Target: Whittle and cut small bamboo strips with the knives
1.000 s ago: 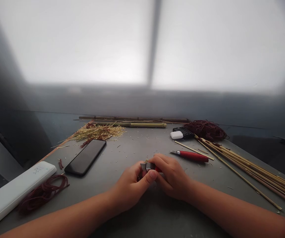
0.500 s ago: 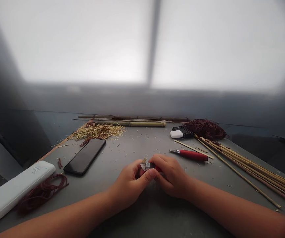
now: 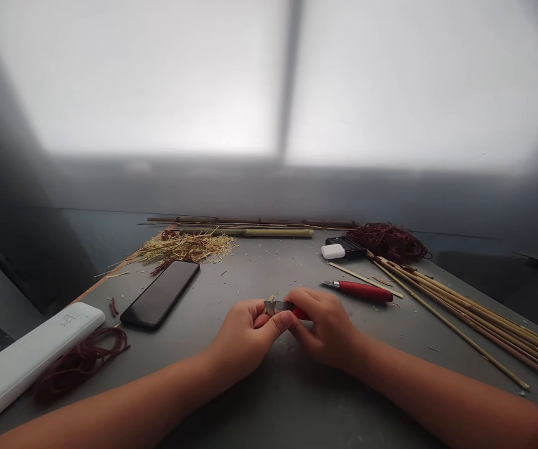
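White power bank (image 3: pixel 35 355): lay at about nine o'clock on the grey table (image 3: pixel 325 402), the clock centred on the meeting hands with twelve pointing away from the person.
Loose cord coil (image 3: pixel 75 369): dark red, lay beside the power bank, between eight and nine o'clock.
Phone (image 3: pixel 161 296): lay face up, dark-screened, near ten o'clock.
Shavings heap (image 3: pixel 189 247): straw-coloured, at eleven o'clock.
Left hand (image 3: pixel 245 330): pinched a short strip between thumb and curled fingers.
Bamboo poles (image 3: pixel 278 233): lay crosswise along the far edge at twelve o'clock.
Pale strip (image 3: pixel 272 298): at the clock's centre; its upper end showed above the blade, its lower end was hidden in the left hand.
Red-handled blade (image 3: pixel 301 313): its metal edge crossed the strip; the step in hand was judged to be paring or cutting. The next stroke called for a firm pinch, a shallow blade angle and the left thumb clear of the edge.
Right hand (image 3: pixel 327 321): closed firmly around that tool's handle.
White case (image 3: pixel 333 252): near one o'clock, beside a black device (image 3: pixel 351 248).
Spare knife (image 3: pixel 365 292): red-handled, lay untouched at two o'clock.
Cord bundle (image 3: pixel 388 242): dark, past the device, between one and two o'clock.
Slender sticks (image 3: pixel 465 317): lay in a bundle at three o'clock.
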`<state>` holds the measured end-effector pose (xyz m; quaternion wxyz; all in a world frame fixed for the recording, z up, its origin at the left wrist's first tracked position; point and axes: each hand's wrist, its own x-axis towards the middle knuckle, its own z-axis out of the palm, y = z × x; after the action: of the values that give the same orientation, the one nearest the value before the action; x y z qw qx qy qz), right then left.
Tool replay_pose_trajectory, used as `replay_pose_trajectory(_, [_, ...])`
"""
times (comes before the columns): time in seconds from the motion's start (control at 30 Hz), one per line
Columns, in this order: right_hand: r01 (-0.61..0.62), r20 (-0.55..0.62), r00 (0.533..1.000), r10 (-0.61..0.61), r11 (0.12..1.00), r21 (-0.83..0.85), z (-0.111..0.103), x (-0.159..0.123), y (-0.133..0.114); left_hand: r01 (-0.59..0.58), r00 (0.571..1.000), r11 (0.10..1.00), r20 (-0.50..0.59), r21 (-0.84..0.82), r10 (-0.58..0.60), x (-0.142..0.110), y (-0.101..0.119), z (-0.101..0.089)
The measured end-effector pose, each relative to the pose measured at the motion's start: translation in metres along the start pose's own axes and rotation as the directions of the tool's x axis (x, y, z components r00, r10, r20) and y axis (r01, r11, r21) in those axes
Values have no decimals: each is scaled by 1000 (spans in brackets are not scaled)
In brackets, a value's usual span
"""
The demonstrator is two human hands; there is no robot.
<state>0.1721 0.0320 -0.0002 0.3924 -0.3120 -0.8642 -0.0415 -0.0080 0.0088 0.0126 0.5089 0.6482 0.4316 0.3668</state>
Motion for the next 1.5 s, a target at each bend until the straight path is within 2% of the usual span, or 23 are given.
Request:
replay_pose_trajectory(0.2, [-12,-39,999,8,995,-102,3,-1,1,48,996,999,-69,-22,-50,0,5,2])
replay_pose_trajectory(0.43, [-149,-55,988,143,982,-117,3,1,3,86,982,996,-165,-18,-88,3,-6,1])
replay_pose_trajectory(0.57, [-139,0,990,139,989,-53,1,1,4,15,990,1000,-138,-6,-16,5,-11,-1])
replay_pose_trajectory(0.67, [-93,54,994,92,996,-1,0,1,3,-52,995,998,-83,32,54,3,-13,0])
replay_pose_trajectory(0.8, [-43,100,994,40,999,29,-1,0,2,-82,995,991,-39,109,86,-2,-13,2])
replay_pose_trajectory(1.03, [-62,138,989,52,996,71,-2,1,3,-81,994,976,-55,204,94,-3,-12,4])
replay_pose_trajectory(1.23, [-52,123,992,39,993,106,-2,1,3,-80,987,941,-106,330,121,-5,-12,3])
replay_pose_trajectory(1.5, [-64,96,993,64,998,-6,0,-3,4,-19,983,961,-168,277,68,-4,-6,3])
